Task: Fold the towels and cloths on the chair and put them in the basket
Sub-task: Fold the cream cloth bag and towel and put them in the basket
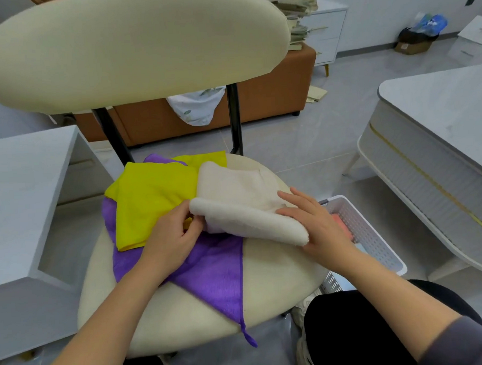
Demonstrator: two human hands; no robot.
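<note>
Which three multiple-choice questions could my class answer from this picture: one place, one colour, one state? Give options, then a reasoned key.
1. Where is the basket? A on the floor beside the chair; B on the seat; C on a lap.
2. Which colour lies lowest in the pile? A yellow; B purple; C cream.
3. The cream towel is: A balled up; B in the basket; C partly folded.
Key: A, it stands on the tiles right of the seat; B, the purple cloth shows under the yellow cloth and the towel; C, its near edge is turned over.
</note>
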